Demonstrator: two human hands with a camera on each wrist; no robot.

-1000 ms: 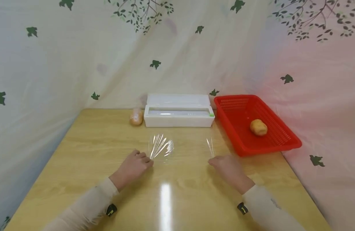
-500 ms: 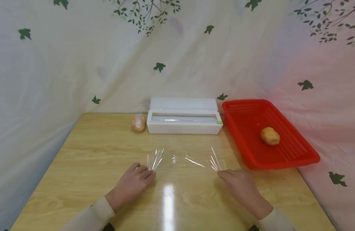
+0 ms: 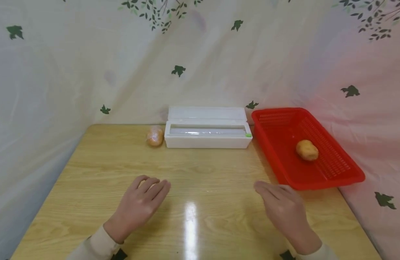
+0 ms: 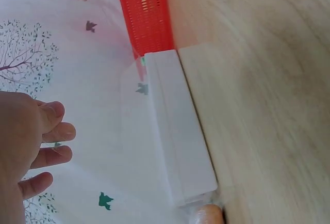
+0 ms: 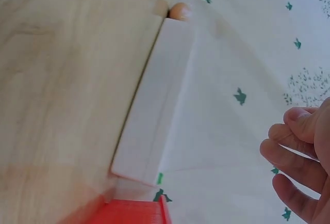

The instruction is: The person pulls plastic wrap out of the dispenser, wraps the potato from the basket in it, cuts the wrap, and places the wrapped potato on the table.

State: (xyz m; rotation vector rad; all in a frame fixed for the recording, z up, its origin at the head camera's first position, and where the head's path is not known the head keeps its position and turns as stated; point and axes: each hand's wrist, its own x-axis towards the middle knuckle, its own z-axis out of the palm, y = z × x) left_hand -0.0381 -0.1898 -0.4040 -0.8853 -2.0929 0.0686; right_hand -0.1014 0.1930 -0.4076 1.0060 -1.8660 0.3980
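Both hands are raised over the table. The left hand [image 3: 141, 204] has its fingers loosely bent and apart, with nothing seen between them. My right hand [image 3: 284, 213] is held near the red basket's front corner, fingers relaxed, thumb close to the index finger in the right wrist view. Between the hands, a clear sheet of cling film [image 3: 211, 190] lies flat on the table, showing only as faint glints; its edges cannot be made out. Behind it stands a white cling film box [image 3: 207, 141] with its lid up and a roll inside.
A film-wrapped round item [image 3: 155, 136], perhaps a potato, sits left of the box. At the right, a red plastic basket [image 3: 285, 180] holds one bare potato [image 3: 307, 150]. A patterned cloth [image 3: 206, 54] hangs behind the wooden table [image 3: 99, 173].
Both hands have let go of the cling film and moved slightly up and apart. The bright creases at their fingertips have gone and the film lies flat. The head view has shifted slightly.
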